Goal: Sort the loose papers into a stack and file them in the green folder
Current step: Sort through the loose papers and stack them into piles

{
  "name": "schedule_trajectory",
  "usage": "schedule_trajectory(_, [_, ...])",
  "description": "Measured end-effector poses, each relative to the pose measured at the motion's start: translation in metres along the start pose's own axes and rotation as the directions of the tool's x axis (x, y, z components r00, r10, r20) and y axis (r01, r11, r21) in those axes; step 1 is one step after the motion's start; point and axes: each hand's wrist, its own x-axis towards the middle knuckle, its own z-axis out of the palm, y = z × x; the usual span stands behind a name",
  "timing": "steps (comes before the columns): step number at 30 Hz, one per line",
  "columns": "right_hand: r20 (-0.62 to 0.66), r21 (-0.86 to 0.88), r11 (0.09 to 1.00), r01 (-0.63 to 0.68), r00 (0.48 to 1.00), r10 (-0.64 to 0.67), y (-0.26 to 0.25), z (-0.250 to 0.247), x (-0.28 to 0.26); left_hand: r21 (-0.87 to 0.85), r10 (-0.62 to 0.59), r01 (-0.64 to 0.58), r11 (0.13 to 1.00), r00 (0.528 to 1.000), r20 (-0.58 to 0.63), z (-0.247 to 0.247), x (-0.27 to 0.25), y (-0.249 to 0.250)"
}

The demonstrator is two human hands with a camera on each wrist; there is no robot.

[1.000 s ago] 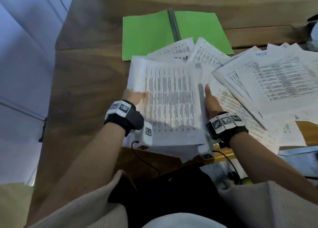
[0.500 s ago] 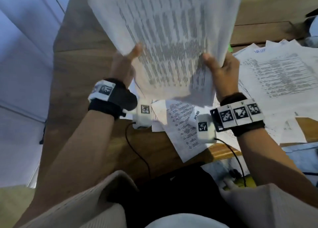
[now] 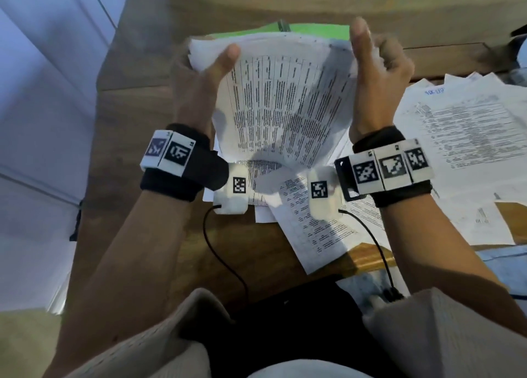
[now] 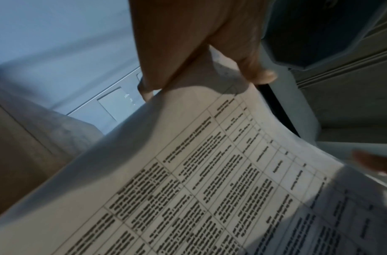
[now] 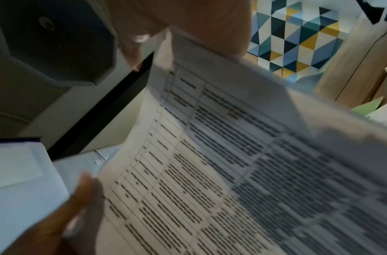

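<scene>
Showing a stack of printed papers (image 3: pixel 282 103) held upright above the tabletop (image 3: pixel 137 115), bowed between both hands. Left hand (image 3: pixel 196 78) grips the stack's left edge, thumb across the front sheet, fingers (image 4: pixel 144 89) curled behind. Right hand (image 3: pixel 379 72) grips the right edge likewise, thumb raised along the front. Green folder (image 3: pixel 316 31) lies on the tabletop behind the stack, mostly hidden. Loose sheets (image 3: pixel 462 138) remain spread on the tabletop to the right and beneath the wrists.
</scene>
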Motion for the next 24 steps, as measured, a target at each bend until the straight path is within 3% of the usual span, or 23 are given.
schedule_trajectory(3, [-0.092, -0.075, 0.997, -0.002, 0.996, -0.005, 0.004, 0.008, 0.009, 0.027, 0.061, -0.059, 0.998, 0.993, -0.096, -0.001, 0.005, -0.004])
schedule_trajectory(5, [-0.144, -0.035, 0.999, -0.004, 0.990, -0.002, 0.010, 0.010, 0.009, 0.008, 0.033, -0.033, 0.999, 0.994, -0.101, -0.003, 0.006, -0.014])
schedule_trajectory(9, [-0.096, 0.040, 0.997, -0.062, 0.993, 0.066, 0.033, 0.003, -0.002, 0.113, -0.104, 0.098, 0.989, 0.993, 0.053, -0.010, 0.001, -0.053])
schedule_trajectory(11, [0.010, -0.068, 0.981, -0.184, 0.983, 0.185, 0.054, -0.003, -0.012, 0.193, -0.122, 0.112, 0.975, 0.992, 0.043, -0.012, -0.002, -0.068])
schedule_trajectory(14, [0.108, -0.320, 0.892, -0.319, 0.923, 0.369, 0.084, -0.012, -0.031, 0.262, -0.133, 0.137, 0.955, 0.991, -0.033, -0.015, 0.003, -0.075])
schedule_trajectory(18, [0.082, -0.436, 0.853, -0.287, 0.931, 0.355, 0.102, -0.012, -0.036, 0.335, -0.164, 0.207, 0.919, 0.975, -0.153, -0.020, 0.016, -0.080])
schedule_trajectory(21, [0.090, -0.439, 0.860, -0.261, 0.939, 0.331, 0.108, -0.008, -0.035, 0.505, -0.199, 0.299, 0.809, 0.949, -0.243, -0.025, 0.021, -0.092])
schedule_trajectory(24, [0.057, -0.470, 0.804, -0.364, 0.896, 0.440, 0.124, -0.007, -0.041, 0.674, -0.394, 0.442, 0.592, 0.888, -0.236, -0.039, 0.024, -0.112])
